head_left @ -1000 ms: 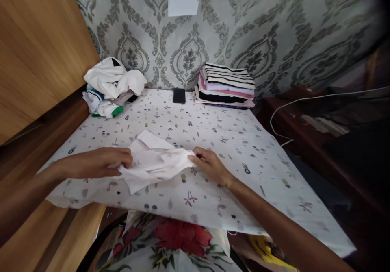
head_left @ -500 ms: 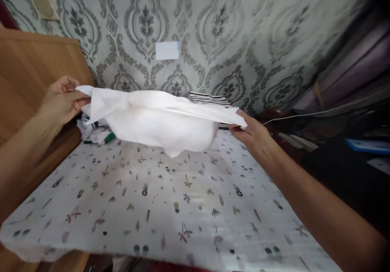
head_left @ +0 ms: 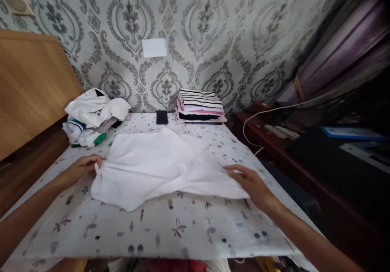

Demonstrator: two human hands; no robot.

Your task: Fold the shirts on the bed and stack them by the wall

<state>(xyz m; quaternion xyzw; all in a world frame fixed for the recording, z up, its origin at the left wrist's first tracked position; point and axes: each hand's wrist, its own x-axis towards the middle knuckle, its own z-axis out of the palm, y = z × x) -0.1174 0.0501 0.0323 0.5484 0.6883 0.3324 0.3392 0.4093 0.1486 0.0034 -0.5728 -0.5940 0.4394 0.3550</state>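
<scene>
A plain white garment (head_left: pixel 158 162), wrinkled and loosely spread, lies across the middle of the patterned cloth (head_left: pixel 170 235) that covers the table. Its exact kind is hard to make out. My left hand (head_left: pixel 88 166) pinches the garment's left edge, where the fabric bunches and creases run toward the fingers. On the opposite side, my right hand (head_left: pixel 251 184) rests at the right edge, its fingers stretched out over the fabric; the thumb is partly hidden.
A heap of crumpled clothes (head_left: pixel 94 113) lies at the back left beside a wooden panel (head_left: pixel 33 85). Folded clothes (head_left: pixel 201 107) are stacked at the back, with a dark phone-like object (head_left: pixel 162 117) to their left. A white cable (head_left: pixel 274 109) hangs at the right.
The white garment, held up in the air between both hands, has come down onto the table. Both hands have lowered, and my right hand's fingers have straightened from their grip.
</scene>
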